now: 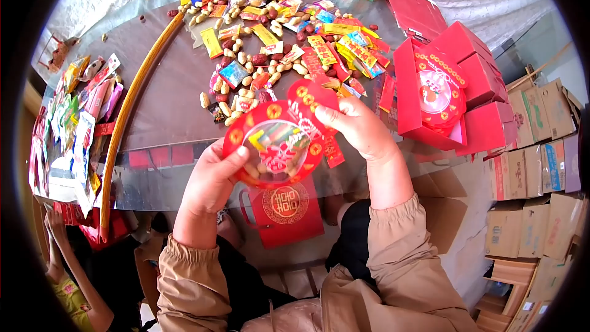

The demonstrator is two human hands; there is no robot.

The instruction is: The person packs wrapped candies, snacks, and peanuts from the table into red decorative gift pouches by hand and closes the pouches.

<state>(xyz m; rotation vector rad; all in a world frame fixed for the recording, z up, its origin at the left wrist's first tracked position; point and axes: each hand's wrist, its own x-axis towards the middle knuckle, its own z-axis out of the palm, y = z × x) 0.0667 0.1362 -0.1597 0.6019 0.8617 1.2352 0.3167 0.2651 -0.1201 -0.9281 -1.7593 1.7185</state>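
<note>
Over the near edge of the table I hold a red candy bag (265, 177) with gold coin patterns and a round clear window. My left hand (208, 177) grips its left side, thumb on the front. My right hand (361, 128) pinches its upper right part near the top flap. Colours and peanut shapes show through the window; whether they lie inside or behind it I cannot tell. Just beyond the bag spread peanuts (244, 99), red dates (260, 59) and wrapped candies (233, 74). To the right, a red box (409, 101) holds similar bags (439, 89).
A yellow-brown stick (138, 92) crosses the table's left side, beside a pile of snack packets (83, 104). More red boxes (479, 80) stand at right, near stacked cartons (522, 172). A red gift bag (287, 215) is below the table edge. Another person's arm (77, 270) is at lower left.
</note>
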